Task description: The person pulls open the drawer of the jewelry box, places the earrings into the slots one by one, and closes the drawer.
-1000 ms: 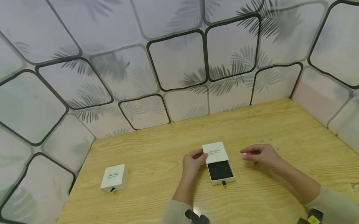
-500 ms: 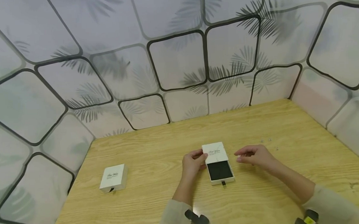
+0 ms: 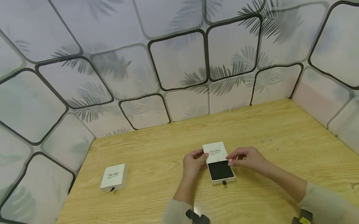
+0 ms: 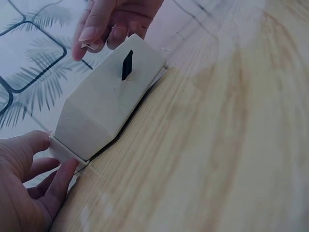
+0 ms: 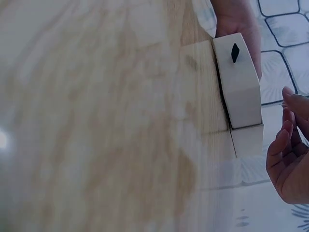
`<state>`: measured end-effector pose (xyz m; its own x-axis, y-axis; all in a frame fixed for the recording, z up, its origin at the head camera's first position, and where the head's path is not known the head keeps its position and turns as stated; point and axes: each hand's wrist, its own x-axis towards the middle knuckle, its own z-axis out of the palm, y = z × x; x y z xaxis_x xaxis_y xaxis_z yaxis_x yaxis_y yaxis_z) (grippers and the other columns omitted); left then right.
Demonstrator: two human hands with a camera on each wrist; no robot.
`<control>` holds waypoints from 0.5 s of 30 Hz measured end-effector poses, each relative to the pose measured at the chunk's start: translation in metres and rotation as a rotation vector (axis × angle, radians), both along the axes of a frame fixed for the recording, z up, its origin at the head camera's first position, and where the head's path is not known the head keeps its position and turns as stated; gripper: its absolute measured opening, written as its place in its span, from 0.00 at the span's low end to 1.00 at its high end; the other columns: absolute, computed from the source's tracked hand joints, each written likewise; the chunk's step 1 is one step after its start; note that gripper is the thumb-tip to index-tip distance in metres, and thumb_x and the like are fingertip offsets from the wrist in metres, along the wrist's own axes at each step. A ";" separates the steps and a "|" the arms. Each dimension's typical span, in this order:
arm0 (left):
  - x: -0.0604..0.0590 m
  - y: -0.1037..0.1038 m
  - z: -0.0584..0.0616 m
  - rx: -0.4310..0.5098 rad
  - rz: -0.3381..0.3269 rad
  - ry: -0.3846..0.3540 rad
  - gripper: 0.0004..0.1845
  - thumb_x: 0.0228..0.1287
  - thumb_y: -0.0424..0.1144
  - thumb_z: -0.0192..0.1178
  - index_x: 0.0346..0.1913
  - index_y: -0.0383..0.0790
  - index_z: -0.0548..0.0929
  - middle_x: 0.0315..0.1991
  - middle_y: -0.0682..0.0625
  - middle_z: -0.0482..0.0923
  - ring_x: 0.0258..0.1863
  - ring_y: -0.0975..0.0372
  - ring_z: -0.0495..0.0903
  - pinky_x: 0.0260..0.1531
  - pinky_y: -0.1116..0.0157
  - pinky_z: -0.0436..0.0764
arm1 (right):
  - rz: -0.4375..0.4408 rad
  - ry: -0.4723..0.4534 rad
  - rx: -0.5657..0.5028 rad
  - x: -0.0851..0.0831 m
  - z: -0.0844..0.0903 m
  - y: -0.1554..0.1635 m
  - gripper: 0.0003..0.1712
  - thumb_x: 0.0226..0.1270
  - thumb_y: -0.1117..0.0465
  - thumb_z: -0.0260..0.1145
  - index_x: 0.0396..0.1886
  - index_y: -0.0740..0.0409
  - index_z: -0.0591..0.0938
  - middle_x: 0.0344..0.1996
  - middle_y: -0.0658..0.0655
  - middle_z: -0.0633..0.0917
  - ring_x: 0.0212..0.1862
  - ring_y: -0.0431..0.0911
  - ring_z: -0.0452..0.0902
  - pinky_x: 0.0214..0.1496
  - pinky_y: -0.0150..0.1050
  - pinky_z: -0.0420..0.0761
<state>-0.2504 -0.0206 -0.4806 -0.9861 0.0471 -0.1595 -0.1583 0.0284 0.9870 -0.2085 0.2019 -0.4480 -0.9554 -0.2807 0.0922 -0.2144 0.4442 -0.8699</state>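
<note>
Box: small white drawer box (image 3: 218,162) lying flat near the middle of the wooden table (image 3: 157,152), between the two hands
Sleeve: white outer cover (image 3: 215,152) with fine dark script printed on top, at the far end of the box
Drawer: slid partway out toward the person, showing a black lining (image 3: 219,170) framed by a white rim
Tab: short black pull tab (image 3: 224,182) on the drawer's near face
Left hand: left hand (image 3: 193,163) holds the sleeve's left edge, thumb on top and fingers curled at the side
Right hand: right hand (image 3: 247,159) hovers just beside the box's right edge, thumb and forefinger pinched on something too small to tell
Second box: shut box (image 3: 114,177) of the same kind, well apart to the left
Small bits: tiny pale pieces (image 3: 266,140) on the table, far right
</note>
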 end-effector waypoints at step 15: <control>0.000 0.001 0.001 0.003 0.014 0.008 0.19 0.56 0.35 0.67 0.50 0.30 0.82 0.42 0.43 0.83 0.31 0.64 0.81 0.26 0.66 0.86 | 0.098 0.031 0.063 -0.002 0.008 -0.023 0.12 0.54 0.58 0.73 0.37 0.60 0.87 0.32 0.53 0.87 0.30 0.33 0.74 0.29 0.28 0.79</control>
